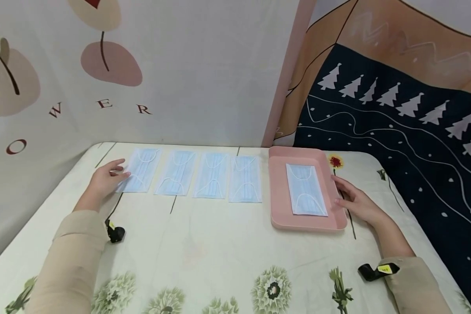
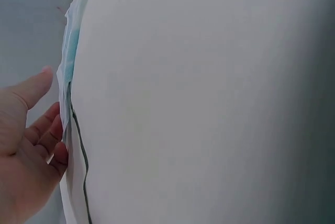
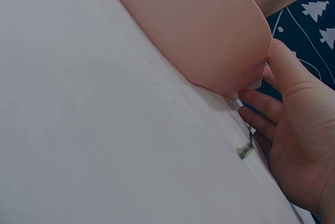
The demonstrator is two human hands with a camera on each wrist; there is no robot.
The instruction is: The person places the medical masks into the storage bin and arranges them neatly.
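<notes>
At the far left of a row of blue disposable face masks, my left hand (image 1: 105,178) is beside the leftmost mask (image 1: 140,170), thumb tip at its left edge and fingers loosely bent. In the left wrist view that mask (image 2: 70,51) lies flat, seen nearly edge-on beside the left hand (image 2: 29,145). My right hand (image 1: 359,200) rests against the right side of a pink tray (image 1: 280,218), which holds one mask (image 1: 307,189). In the right wrist view, the right hand's (image 3: 301,124) thumb and fingertips touch the corner of the tray (image 3: 204,30), without visibly curling round it.
Three more masks, the second (image 1: 175,173), third (image 1: 210,175) and fourth (image 1: 245,179), lie between the leftmost one and the tray. A floral cloth (image 1: 204,244) covers the table. A white printed curtain (image 1: 204,78) and a dark tree-patterned cloth (image 1: 377,117) hang behind.
</notes>
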